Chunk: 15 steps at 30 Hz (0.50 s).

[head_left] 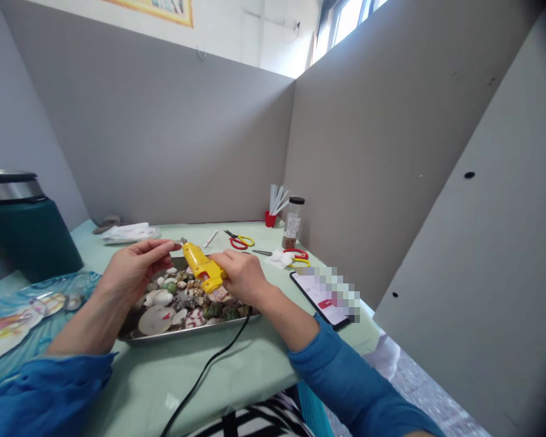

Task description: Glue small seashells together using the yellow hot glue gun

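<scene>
Yellow plastic forms the one glue gun (202, 265), above a single metal tray (186, 332) of shells (191, 297) too crowded to count; the right hand (243, 276) has its grip clamped round it. The left hand (139, 267) has its grip pinched on one small piece (177, 247), just beside the nozzle (184, 241). The counter (236, 370) also bears two pairs of scissors (234, 237), one phone (318, 297), one jar (292, 224) and one red cup (270, 220).

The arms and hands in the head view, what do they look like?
Both sleeves are plain blue; the left sleeve and right sleeve end on the forearms. The left hand and right hand are ungloved, with no watch showing.
</scene>
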Each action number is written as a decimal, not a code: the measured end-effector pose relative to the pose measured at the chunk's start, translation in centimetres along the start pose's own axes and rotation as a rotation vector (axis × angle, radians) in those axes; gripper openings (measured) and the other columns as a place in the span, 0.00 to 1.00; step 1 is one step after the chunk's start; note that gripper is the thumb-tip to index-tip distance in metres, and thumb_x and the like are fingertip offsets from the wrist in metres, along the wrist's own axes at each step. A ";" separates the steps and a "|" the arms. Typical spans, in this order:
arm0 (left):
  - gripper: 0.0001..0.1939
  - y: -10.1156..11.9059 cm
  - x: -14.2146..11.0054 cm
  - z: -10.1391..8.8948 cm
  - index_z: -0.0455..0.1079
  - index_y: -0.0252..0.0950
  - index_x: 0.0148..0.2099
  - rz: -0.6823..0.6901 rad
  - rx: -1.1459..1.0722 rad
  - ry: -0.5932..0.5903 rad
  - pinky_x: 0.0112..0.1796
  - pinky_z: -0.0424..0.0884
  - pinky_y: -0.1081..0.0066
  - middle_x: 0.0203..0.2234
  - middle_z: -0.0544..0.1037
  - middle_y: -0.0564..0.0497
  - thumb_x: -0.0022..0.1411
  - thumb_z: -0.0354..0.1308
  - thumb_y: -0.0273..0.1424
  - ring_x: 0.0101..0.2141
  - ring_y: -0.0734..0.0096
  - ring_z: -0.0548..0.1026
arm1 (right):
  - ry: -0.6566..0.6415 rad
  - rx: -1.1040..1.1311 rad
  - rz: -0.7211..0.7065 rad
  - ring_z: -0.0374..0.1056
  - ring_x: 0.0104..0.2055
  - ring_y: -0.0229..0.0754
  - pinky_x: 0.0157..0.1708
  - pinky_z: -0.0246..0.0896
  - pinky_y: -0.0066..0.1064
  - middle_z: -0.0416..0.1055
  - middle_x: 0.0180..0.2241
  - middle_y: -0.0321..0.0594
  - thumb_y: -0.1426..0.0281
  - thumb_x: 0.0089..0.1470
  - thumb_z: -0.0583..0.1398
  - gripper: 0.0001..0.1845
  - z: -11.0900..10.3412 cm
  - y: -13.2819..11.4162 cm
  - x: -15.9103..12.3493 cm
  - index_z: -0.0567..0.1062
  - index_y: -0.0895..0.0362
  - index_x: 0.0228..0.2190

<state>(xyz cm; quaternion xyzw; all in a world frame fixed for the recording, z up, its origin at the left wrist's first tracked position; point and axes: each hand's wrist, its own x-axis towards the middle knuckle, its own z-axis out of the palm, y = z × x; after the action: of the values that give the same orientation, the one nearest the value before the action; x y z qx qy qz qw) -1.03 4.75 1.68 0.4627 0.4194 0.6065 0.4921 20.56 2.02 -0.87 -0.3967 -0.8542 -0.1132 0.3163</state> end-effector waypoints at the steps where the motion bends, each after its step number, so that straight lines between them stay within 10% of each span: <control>1: 0.12 0.0 0.0 0.0 0.74 0.32 0.33 0.005 -0.006 0.007 0.25 0.70 0.83 0.28 0.79 0.52 0.42 0.68 0.27 0.21 0.82 0.71 | -0.002 0.001 -0.008 0.66 0.39 0.41 0.35 0.57 0.29 0.71 0.39 0.38 0.73 0.50 0.56 0.20 0.0 0.0 0.0 0.67 0.52 0.47; 15: 0.13 0.1 -0.2 0.1 0.73 0.31 0.32 -0.001 -0.014 -0.013 0.24 0.69 0.82 0.27 0.79 0.51 0.41 0.68 0.28 0.20 0.82 0.70 | 0.020 0.015 0.006 0.66 0.37 0.41 0.34 0.57 0.28 0.71 0.37 0.39 0.73 0.50 0.56 0.20 0.4 0.3 0.0 0.68 0.52 0.47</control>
<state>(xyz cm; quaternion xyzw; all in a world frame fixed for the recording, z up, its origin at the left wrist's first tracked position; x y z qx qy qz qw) -0.91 4.50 1.77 0.4631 0.4122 0.6061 0.4983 20.62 2.34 -1.21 -0.3956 -0.8507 -0.1096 0.3283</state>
